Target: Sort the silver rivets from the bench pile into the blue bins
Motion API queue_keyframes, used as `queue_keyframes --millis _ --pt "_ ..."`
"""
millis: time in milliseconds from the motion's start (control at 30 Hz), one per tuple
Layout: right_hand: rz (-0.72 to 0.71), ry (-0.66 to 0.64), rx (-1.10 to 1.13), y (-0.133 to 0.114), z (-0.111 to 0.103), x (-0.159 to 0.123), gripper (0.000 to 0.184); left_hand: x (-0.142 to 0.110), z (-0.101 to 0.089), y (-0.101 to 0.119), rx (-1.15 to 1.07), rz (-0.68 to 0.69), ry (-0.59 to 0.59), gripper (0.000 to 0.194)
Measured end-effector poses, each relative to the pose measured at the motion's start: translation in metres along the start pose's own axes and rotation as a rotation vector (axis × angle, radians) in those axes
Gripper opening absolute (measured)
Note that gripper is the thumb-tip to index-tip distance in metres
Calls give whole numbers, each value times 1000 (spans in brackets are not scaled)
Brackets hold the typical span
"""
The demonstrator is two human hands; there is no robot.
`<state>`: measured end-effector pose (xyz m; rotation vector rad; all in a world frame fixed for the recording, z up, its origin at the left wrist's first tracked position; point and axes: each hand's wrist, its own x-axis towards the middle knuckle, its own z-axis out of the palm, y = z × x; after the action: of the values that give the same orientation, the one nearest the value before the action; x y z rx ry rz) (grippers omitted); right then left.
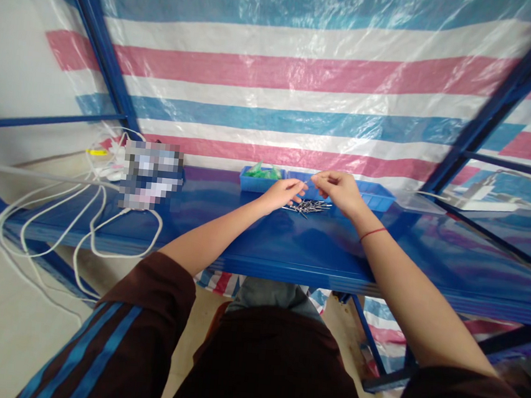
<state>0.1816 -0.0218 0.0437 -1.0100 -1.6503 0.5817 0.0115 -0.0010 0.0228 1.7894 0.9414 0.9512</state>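
My left hand [283, 196] and my right hand [340, 189] meet above the blue shelf surface, their fingertips nearly touching. Each has thumb and fingers pinched together. A thin, light sliver seems to lie between the fingertips, but it is too small to name. Just below them is a loose pile of thin, dark metal pin-like pieces [310, 208]. Behind my left hand sits a blue tray [248, 185] with green plastic-looking pieces [264, 172] in it. A longer blue bin [380, 201] stands behind my right hand, which partly hides it.
White cables [96, 223] loop over the shelf's left end beside a blurred-out object [152, 175]. A clear plastic lid or tray [420, 202] and a white power strip [486, 198] lie to the right. Blue metal posts [480, 113] frame a striped sheet [282, 69] behind.
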Motion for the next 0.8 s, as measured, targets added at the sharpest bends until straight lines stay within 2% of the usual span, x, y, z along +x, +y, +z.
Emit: queue_keyframes --millis 133,300,533,633,733,800 --pt "-29 0 10 -3 0 -1 37 -4 4 2 -108 -69 -65 31" --pt "-120 -34 -90 -3 2 -2 32 -5 6 3 -136 -52 -67 24" --pt "-154 -25 -171 5 -1 1 34 -2 1 4 -108 91 142 14" --pt "-182 -70 -265 7 -1 1 28 0 0 4 -44 148 176 17" --pt "-49 -81 -166 5 0 2 24 1 -1 -1 113 164 178 26" --pt "96 44 34 6 -3 5 20 1 -1 -5 309 195 164 35"
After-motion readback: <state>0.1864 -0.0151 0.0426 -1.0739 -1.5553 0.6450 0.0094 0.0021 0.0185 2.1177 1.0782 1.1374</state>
